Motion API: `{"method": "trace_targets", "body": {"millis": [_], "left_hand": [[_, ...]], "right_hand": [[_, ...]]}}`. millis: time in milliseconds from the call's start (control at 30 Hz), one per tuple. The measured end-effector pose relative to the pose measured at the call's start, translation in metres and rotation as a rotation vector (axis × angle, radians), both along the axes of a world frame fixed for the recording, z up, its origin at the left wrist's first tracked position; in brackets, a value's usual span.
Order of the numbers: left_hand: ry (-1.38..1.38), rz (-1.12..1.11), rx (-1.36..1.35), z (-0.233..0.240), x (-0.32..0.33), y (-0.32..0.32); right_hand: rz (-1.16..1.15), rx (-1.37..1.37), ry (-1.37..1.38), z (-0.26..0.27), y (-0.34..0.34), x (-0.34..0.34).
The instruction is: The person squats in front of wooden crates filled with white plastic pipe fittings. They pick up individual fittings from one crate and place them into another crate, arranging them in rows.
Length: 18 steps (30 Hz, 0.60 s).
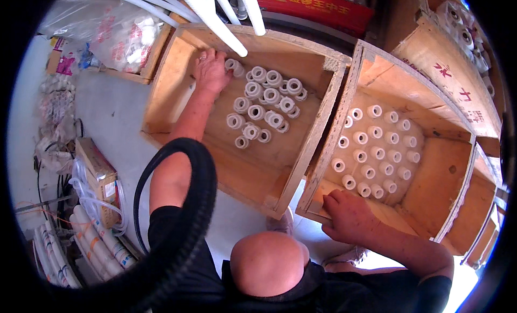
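My left hand (pixel 212 72) reaches into the left wooden box (pixel 278 200), near its back left corner. Its thumb lies beside a white plastic fitting (pixel 233 65); whether the fingers hold anything is hidden. Several white ring-ended plastic fittings (pixel 256 112) stand close together on that box's floor, some partly overlapping in view. My right hand (pixel 343 216) rests on the near wall of the right wooden box (pixel 452 159), its fingers curled over the rim. On the floor of the right box, several white cylindrical plastic fittings (pixel 377 153) stand upright, spaced apart.
White plastic pipes (pixel 226 26) jut over the left box's back wall. Further boxes with fittings (pixel 464 38) stand at the right. A cardboard carton (pixel 97 171), clear hose and wrapped pipes (pixel 97 244) lie at the left. A black ring-shaped cord (pixel 206 183) hangs close to the camera.
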<state>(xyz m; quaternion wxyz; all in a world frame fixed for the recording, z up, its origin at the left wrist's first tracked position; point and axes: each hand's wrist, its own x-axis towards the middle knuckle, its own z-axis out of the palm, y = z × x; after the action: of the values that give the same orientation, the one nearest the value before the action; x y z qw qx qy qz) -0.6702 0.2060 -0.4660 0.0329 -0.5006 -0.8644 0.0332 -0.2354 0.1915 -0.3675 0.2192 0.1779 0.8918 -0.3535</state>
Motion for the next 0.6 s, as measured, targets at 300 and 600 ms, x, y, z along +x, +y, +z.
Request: {"method": "trace_targets", "body": {"millis": [300, 600], "left_hand": [[-0.621, -0.071, -0.094, -0.030, 0.031, -0.012], [-0.496, 0.005, -0.034, -0.019, 0.025, -0.013]], "right_hand": [[0.011, 0.014, 0.019, 0.001, 0.001, 0.001], [0.021, 0.011, 0.018, 0.003, 0.002, 0.000]]}}
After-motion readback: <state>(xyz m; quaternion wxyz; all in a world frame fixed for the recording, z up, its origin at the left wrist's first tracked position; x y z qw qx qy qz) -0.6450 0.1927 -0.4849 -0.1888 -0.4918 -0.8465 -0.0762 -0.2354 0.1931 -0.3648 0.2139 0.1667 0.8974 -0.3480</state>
